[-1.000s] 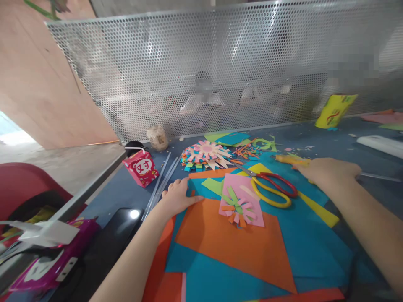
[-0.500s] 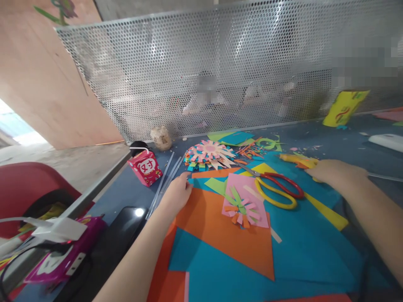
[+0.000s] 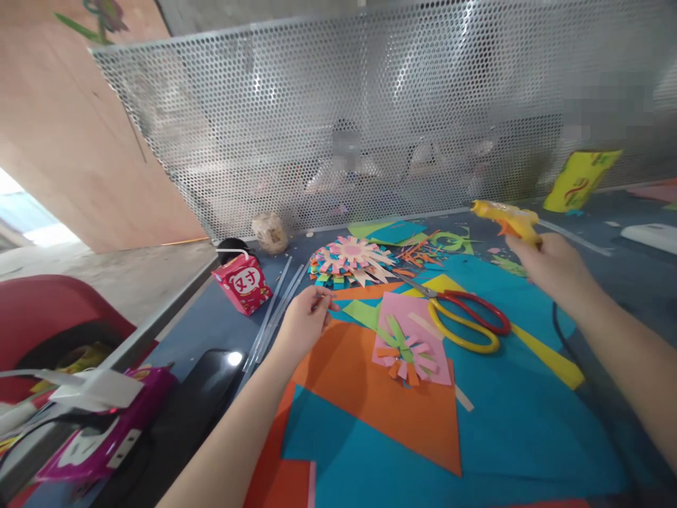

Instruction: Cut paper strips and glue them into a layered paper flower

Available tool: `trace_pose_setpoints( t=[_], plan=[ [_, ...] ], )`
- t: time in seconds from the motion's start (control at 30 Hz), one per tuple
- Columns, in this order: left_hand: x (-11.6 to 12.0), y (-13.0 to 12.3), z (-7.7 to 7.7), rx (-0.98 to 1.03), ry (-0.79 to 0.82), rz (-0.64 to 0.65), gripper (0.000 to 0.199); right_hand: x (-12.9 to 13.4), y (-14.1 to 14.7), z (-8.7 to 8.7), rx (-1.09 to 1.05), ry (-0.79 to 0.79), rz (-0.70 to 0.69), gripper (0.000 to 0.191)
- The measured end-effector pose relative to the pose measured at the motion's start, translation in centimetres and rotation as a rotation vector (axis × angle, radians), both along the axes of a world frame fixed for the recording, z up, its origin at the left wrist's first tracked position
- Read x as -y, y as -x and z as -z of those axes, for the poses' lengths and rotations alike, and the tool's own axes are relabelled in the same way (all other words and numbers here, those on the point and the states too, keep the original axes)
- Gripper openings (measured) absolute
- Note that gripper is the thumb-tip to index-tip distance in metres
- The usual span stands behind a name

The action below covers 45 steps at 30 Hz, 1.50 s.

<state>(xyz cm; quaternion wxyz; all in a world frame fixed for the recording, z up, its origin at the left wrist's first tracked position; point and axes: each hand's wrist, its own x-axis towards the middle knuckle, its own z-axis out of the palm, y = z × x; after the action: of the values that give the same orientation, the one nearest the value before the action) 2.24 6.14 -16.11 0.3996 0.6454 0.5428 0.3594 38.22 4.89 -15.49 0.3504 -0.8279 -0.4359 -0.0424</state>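
My right hand [image 3: 547,264] grips a yellow hot glue gun [image 3: 508,217] raised above the table's right side. Its nozzle points left, and a clear glue stick [image 3: 576,238] juts from its back. My left hand [image 3: 307,321] hovers by the left edge of the orange paper [image 3: 381,402] with curled fingers; what they hold, if anything, is too small to make out. Between my hands, a fringed paper flower [image 3: 406,353] lies on pink paper [image 3: 394,310]. Red-and-yellow-handled scissors [image 3: 465,317] rest beside it, blades partly open. Behind sit stacked fringed paper flowers [image 3: 349,257].
Blue paper sheets [image 3: 529,416] cover much of the table. At left are clear glue sticks [image 3: 275,310], a red drink carton [image 3: 243,282], a phone [image 3: 211,384] and a purple power strip [image 3: 106,441]. A perforated metal screen [image 3: 328,92] stands behind; a yellow packet [image 3: 582,182] leans there.
My right hand has lifted the glue gun up from low over the table. My left hand has come slightly right and off the paper's edge, its fingers showing more.
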Motion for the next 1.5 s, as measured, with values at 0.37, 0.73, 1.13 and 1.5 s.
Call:
trace_pose_setpoints(
  t=[0.37,0.73,1.13,1.5],
  plan=[
    [1.7,-1.1,-0.6,0.188,0.213,0.124,0.029,2.4,7.4,-0.2,0.101,-0.284,-0.281,0.043],
    [1.8,-1.5,-0.1,0.306,0.209,-0.002,0.037,3.0,9.6,1.4,0.270,-0.282,-0.499,0.037],
    [2.5,-2.0,-1.0,0.286,0.221,0.011,0.037,3.5,9.8,1.8,0.469,-0.416,-0.507,0.044],
    [2.8,-2.2,-1.9,0.680,0.454,0.058,0.033,3.6,9.8,1.5,0.533,-0.436,-0.494,0.042]
  ],
)
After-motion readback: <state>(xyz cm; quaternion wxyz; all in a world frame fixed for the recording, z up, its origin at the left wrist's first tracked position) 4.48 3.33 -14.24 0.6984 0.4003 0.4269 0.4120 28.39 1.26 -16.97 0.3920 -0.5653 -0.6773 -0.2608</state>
